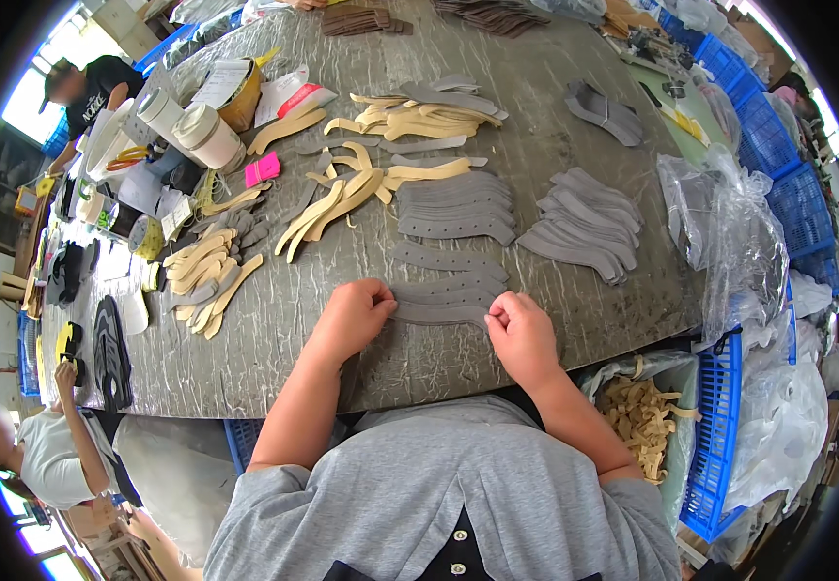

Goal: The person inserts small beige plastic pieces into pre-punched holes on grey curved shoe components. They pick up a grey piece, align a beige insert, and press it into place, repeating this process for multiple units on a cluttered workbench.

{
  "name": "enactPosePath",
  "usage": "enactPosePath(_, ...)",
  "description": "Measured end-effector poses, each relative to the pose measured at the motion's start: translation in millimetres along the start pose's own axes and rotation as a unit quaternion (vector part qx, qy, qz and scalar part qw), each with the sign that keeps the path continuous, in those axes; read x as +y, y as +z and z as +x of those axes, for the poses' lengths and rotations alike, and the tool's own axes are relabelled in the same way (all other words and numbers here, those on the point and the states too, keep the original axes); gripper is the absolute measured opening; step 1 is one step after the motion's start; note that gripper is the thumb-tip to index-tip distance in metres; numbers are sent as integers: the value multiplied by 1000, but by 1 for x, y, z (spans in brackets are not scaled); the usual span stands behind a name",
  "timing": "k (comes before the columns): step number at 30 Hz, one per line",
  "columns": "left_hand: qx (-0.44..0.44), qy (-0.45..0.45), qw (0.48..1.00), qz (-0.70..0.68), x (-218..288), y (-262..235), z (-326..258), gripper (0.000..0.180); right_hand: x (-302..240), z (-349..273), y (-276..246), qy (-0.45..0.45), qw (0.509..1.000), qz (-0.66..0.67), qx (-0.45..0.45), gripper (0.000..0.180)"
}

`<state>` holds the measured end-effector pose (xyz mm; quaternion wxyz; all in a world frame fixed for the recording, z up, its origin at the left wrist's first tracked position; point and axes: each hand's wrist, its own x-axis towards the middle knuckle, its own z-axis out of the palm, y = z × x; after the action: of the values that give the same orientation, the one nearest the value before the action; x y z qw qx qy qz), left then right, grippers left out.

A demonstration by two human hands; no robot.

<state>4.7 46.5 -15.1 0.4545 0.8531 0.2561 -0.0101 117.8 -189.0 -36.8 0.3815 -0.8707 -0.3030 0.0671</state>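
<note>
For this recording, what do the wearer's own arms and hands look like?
The left hand and right hand are ungloved, with no watch or bracelet visible. The forearms are bare below the short grey sleeves of a grey top with a black button placket.

Bright light, glare on table, fisheye-bent edges

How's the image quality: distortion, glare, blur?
Head view: fisheye bows the table edge, corners go black. Head view: opening at upper left blown out; clear plastic bag shows bright glare. Head view: left hand, right hand and gray piece look reasonably sharp, without obvious motion blur.
</note>
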Motion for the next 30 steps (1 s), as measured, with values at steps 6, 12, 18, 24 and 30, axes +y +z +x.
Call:
enactPosePath(6, 41, 78, 994, 63, -6, 6, 2, 13, -15, -1, 14, -283, 947, -152, -22, 44)
enactPosePath(12, 62, 100, 990, 75, -9, 9, 1, 11, -22, -4, 8, -237, 951, -182, -81, 43)
enactPosePath(18, 119, 106, 965, 211, -1, 26, -13, 10, -10, -8, 17, -284, 945, -160, -33, 39)
enactPosePath(24, 43, 100, 990, 85, 14, 16, -26, 12, -10, -3, 24, -310, 940, -137, -32, 40)
enactPosePath(30, 22, 39, 995, 94, 4, 7, -6, 14, -12, -3, 19, -308, 941, -135, -41, 39)
